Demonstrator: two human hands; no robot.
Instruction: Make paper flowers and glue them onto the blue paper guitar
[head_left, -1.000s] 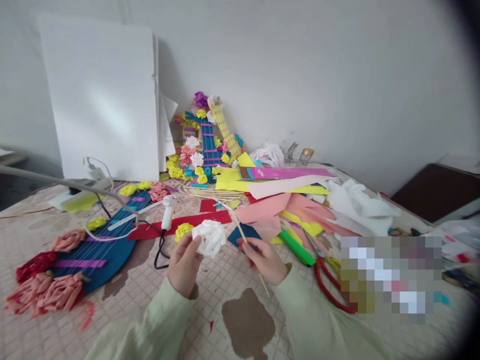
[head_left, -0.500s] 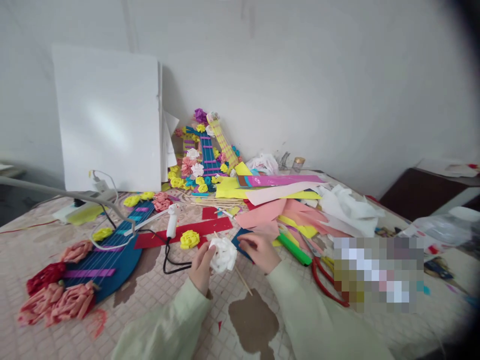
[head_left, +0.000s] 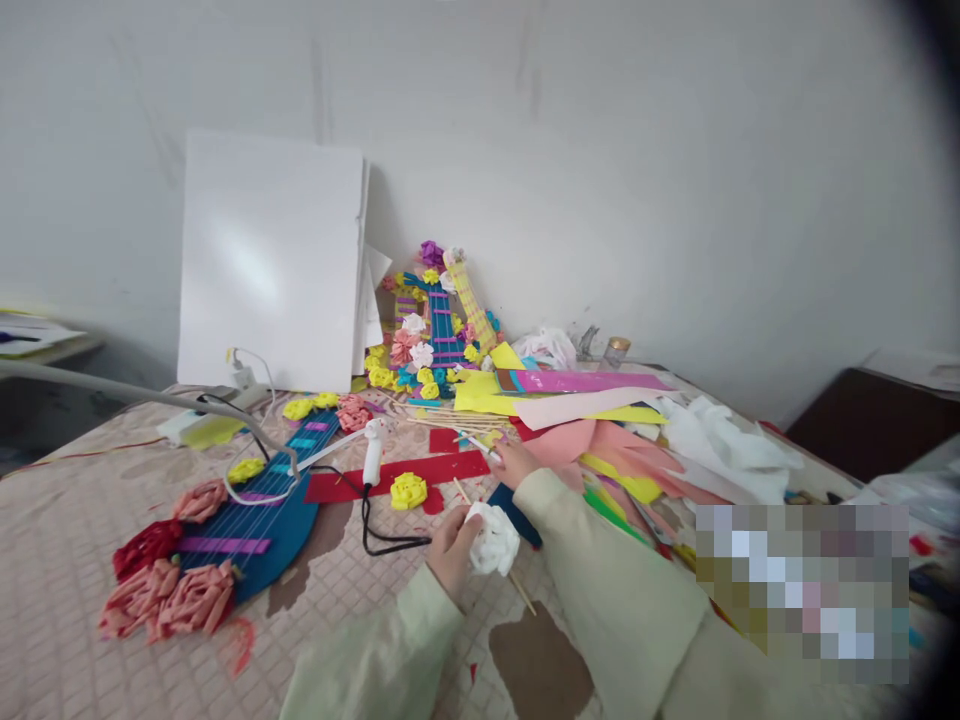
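My left hand [head_left: 451,548] pinches a white crepe-paper flower [head_left: 493,540] by its left side, above the table. A thin wooden stick [head_left: 523,594] shows below the flower; another wooden tip pokes out above it. My right hand [head_left: 514,464] reaches forward, fingers closed at the near end of a slim white pen-like stick [head_left: 478,444]; the fingertips are partly hidden. Under the right forearm lies a dark blue paper piece [head_left: 513,512]. A yellow paper flower [head_left: 409,491] and a white hot glue gun [head_left: 372,453] with a black cord are near a red paper strip [head_left: 450,468].
To the left lies a blue paper guitar [head_left: 281,540] with pink and red flowers. Decorated guitars [head_left: 442,320] lean at the wall beside a white board [head_left: 270,265]. Pink paper sheets [head_left: 622,450] and white crepe paper [head_left: 724,450] cover the right side. A grey bar [head_left: 142,387] crosses the left.
My right hand has moved forward from beside the white flower to the pen-like stick. My left hand still holds the flower. The view has swung slightly left.
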